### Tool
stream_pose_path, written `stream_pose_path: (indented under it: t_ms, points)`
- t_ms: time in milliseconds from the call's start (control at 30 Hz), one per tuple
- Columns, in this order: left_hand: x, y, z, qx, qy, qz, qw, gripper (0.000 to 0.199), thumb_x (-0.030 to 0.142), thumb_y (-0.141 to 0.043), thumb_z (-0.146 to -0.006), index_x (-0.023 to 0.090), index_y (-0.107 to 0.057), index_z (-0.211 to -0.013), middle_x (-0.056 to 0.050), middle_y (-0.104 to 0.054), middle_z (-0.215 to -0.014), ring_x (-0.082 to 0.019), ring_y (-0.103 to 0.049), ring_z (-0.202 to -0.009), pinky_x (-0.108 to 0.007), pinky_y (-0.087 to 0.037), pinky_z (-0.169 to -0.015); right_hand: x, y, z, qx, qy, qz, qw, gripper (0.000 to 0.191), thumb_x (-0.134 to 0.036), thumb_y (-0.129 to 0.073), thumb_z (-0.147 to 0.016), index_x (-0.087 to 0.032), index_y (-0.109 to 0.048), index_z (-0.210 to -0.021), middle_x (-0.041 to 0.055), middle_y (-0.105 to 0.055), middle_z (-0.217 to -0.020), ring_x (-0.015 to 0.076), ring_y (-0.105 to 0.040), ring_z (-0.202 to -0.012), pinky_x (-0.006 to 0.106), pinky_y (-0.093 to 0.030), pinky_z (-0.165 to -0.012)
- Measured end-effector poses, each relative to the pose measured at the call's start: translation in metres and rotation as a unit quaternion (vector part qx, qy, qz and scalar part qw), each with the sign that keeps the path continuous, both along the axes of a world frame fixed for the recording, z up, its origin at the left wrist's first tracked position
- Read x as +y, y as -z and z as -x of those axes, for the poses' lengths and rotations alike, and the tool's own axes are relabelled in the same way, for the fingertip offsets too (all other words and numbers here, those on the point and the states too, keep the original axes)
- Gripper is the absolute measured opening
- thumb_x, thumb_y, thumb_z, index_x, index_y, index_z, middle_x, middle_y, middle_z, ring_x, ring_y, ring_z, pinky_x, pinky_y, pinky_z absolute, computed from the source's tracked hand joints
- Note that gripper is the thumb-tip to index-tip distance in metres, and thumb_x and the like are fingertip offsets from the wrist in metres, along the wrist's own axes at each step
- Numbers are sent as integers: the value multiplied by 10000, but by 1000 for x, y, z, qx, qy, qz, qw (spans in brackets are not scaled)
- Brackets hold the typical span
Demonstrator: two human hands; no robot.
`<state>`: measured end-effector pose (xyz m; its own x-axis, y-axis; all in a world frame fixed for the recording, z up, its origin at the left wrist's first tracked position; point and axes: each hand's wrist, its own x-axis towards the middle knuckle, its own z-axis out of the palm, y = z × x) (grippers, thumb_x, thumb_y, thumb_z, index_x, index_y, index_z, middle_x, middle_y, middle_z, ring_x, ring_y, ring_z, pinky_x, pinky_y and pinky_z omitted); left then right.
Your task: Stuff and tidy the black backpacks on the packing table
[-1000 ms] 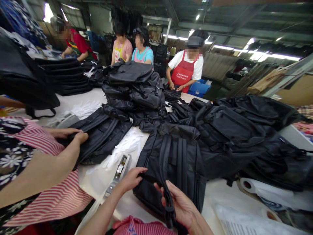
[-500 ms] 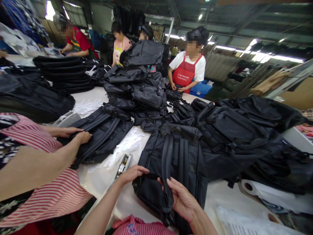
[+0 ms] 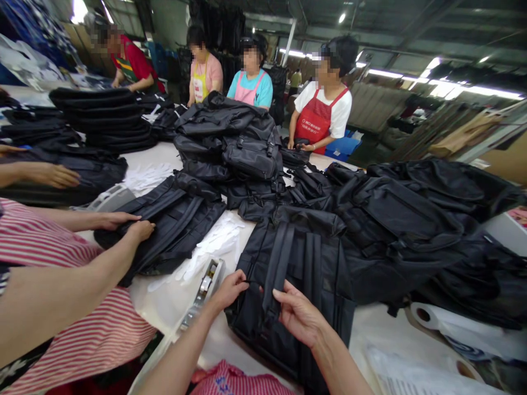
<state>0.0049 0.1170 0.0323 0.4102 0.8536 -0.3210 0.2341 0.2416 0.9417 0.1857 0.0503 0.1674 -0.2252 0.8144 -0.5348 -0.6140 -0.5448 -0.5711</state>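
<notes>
A black backpack (image 3: 329, 274) lies on the table before me, its shoulder straps facing up. My right hand (image 3: 302, 315) is closed around the lower part of one padded shoulder strap (image 3: 278, 263), thumb on top. At the bag's left edge, my left hand (image 3: 230, 289) pinches what looks like a thin black strap; its far end is hidden against the dark fabric. A grey tape dispenser (image 3: 208, 282) stands just left of my left hand. Beyond it, a co-worker's two hands (image 3: 132, 225) rest on a second black backpack (image 3: 177, 219).
Black bags are piled high at the table's middle (image 3: 230, 131), with more (image 3: 411, 214) heaped at right. White strips (image 3: 218, 241) lie between the two backpacks. White rolls (image 3: 448, 318) and plastic sheeting (image 3: 403, 367) sit at lower right. Several people work across the table.
My right hand has moved slightly up along the shoulder strap, which now lies flatter. My left hand stays at the bag's edge. Across the table, a bag has left the pile's top; another person's hand appears at left.
</notes>
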Motion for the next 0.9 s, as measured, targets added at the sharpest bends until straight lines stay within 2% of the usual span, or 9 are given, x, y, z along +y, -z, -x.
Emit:
stream_pose_path:
  t_ms: [167, 267, 367, 500, 600, 700, 800, 900]
  points:
    - [1, 0, 0, -11, 3, 11, 1000, 103, 246, -510, -738, 209, -414, -738, 81, -437, -613, -95, -415, -581, -219, -321, -562, 9, 3, 1, 2, -30, 7, 1000, 398, -114, -796, -637, -167, -653, -1005, 63, -751, -836, 211, -704, -836, 381, -538, -823]
    - [1, -8, 3, -26, 34, 19, 999, 119, 235, -542, -716, 203, -431, -741, 85, -448, -609, -92, -429, -585, -218, -329, -573, 12, 4, -2, 18, -25, -3, 1000, 371, -124, -790, -649, -157, -658, -995, 70, -750, -846, 214, -704, -837, 384, -540, -822]
    - [-4, -19, 3, -35, 62, 16, 997, 238, 177, -636, -622, 198, -467, -787, 89, -476, -658, -95, -460, -642, -213, -353, -612, 13, 4, -5, 30, -18, -3, 999, 309, -145, -778, -672, -142, -667, -961, 87, -749, -872, 223, -703, -849, 396, -540, -828]
    - [-16, -32, -3, -10, 48, -30, 998, 293, 92, -580, -613, 197, -522, -881, 51, -549, -779, -126, -505, -772, -230, -374, -693, 13, 4, -8, 35, 2, 11, 999, 281, -158, -775, -677, -132, -677, -939, 85, -751, -862, 216, -707, -817, 390, -542, -828]
    - [-21, -38, -3, 25, 48, -70, 996, 284, 123, -553, -656, 193, -575, -930, 18, -605, -864, -153, -535, -845, -249, -386, -745, 12, 4, -10, 34, 21, 11, 999, 285, -155, -786, -665, -132, -684, -930, 84, -753, -868, 207, -708, -785, 376, -543, -822]
    - [-17, -42, 4, -2, 91, -33, 995, 247, 201, -545, -697, 186, -618, -933, 7, -639, -882, -167, -555, -852, -267, -406, -768, 11, 5, -11, 35, 37, 20, 998, 254, -143, -781, -672, -127, -691, -909, 79, -754, -848, 198, -708, -776, 356, -541, -820]
    - [-10, -43, 9, -42, 114, 19, 992, 260, 205, -522, -707, 172, -641, -936, 1, -654, -859, -166, -573, -841, -273, -424, -774, 12, 9, -13, 33, 54, 25, 998, 250, -140, -779, -677, -120, -697, -912, 77, -754, -835, 189, -708, -764, 330, -543, -804]
    - [-9, -42, 7, -16, 120, -8, 993, 371, 168, -577, -665, 177, -618, -1034, 5, -649, -862, -152, -577, -803, -246, -429, -710, 13, 13, -12, 24, 59, 18, 998, 266, -152, -782, -679, -131, -701, -931, 72, -756, -847, 179, -707, -741, 316, -549, -774]
